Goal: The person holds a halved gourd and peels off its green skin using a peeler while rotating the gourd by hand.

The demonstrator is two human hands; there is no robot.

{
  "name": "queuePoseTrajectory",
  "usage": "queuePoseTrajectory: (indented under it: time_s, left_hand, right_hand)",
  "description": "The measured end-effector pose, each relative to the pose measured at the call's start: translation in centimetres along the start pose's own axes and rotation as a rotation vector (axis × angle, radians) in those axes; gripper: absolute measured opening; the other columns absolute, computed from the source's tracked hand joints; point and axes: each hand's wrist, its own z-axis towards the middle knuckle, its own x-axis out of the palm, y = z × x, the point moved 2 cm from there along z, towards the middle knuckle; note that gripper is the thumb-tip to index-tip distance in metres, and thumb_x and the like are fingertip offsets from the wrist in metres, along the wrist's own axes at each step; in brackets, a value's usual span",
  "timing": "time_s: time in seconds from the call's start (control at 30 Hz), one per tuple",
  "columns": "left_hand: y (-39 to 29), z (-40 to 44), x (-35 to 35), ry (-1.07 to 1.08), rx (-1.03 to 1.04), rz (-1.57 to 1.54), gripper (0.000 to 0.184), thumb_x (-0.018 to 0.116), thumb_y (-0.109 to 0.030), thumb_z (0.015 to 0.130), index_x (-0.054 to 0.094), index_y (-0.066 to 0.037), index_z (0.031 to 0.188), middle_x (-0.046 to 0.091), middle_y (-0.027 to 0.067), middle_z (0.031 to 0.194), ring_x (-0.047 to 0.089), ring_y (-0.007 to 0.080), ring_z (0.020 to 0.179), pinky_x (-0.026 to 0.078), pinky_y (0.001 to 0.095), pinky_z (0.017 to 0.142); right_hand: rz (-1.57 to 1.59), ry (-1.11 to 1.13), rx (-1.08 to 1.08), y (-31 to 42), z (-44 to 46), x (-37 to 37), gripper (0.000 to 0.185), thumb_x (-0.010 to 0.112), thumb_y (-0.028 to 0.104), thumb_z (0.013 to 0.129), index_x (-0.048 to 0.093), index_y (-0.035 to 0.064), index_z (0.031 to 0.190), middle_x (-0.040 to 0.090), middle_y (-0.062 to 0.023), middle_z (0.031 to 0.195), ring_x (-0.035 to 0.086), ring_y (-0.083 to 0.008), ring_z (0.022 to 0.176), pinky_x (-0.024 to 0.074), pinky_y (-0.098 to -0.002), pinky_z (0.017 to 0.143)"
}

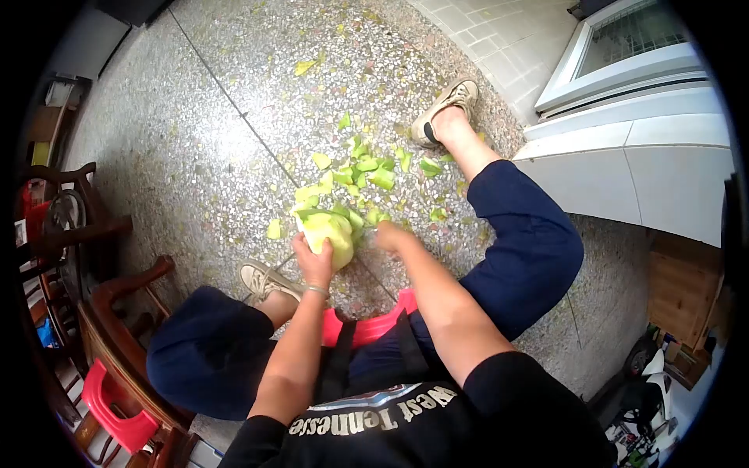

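A large pale green fruit or vegetable, partly peeled, is held above the floor between my legs. My left hand grips its near left side, thumb on the pale surface. Just right of it is my right hand, its fingers curled; what it holds, if anything, is hidden. Strips of green peel hang at the far side of the piece. Beyond it, several green peel pieces lie scattered on the speckled floor.
Dark wooden chairs stand at the left, one with a red plastic piece. A white-framed window and a tiled ledge are at the upper right. My shoes flank the peelings.
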Motion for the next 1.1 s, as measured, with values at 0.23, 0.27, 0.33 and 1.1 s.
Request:
queuePoseTrajectory:
  time_s: [0.23, 0.27, 0.33, 1.1]
  left_hand:
    - [-0.3, 0.1, -0.4, 0.036, 0.020, 0.022, 0.049, 0.065, -0.011, 0.073, 0.038, 0.001, 0.113, 0.057, 0.0167, 0.097, 0.057, 0.0252, 0.089, 0.044, 0.0342, 0.082]
    - [-0.4, 0.1, -0.5, 0.052, 0.008, 0.004, 0.049, 0.064, -0.011, 0.073, 0.038, 0.001, 0.113, 0.057, 0.0163, 0.097, 0.057, 0.0252, 0.089, 0.044, 0.0340, 0.082]
    - [-0.4, 0.2, -0.4, 0.068, -0.011, -0.015, 0.048, 0.064, -0.011, 0.074, 0.039, 0.001, 0.113, 0.057, 0.0159, 0.097, 0.057, 0.0252, 0.089, 0.044, 0.0339, 0.081]
    - [0.1, 0.3, -0.4, 0.076, 0.037, 0.089, 0.049, 0.061, -0.016, 0.079, 0.035, 0.003, 0.116, 0.057, 0.0173, 0.101, 0.056, 0.0236, 0.093, 0.042, 0.0327, 0.086]
  right_hand:
    - [-0.255, -0.261, -0.233, 5.5, -4.5, 0.4, 0.026, 0.049, 0.009, 0.079, 0.057, 0.0043, 0.103, 0.062, -0.0213, 0.098, 0.060, -0.0352, 0.094, 0.0476, -0.0410, 0.080]
    - [-0.311, -0.252, -0.271, 6.3, -4.6, 0.6, 0.026, 0.049, 0.007, 0.080, 0.057, 0.0044, 0.105, 0.062, -0.0195, 0.100, 0.061, -0.0332, 0.095, 0.0485, -0.0390, 0.082]
    - [-0.321, -0.232, -0.236, 6.7, -4.4, 0.7, 0.023, 0.047, 0.007, 0.082, 0.058, 0.0033, 0.102, 0.062, -0.0188, 0.102, 0.060, -0.0325, 0.097, 0.0488, -0.0396, 0.081]
    - [0.207, 0.094, -0.097, 1.2, -0.8, 1.5, 0.016, 0.047, -0.001, 0.073, 0.054, 0.0027, 0.086, 0.058, -0.0175, 0.063, 0.056, -0.0256, 0.048, 0.0439, -0.0371, 0.042]
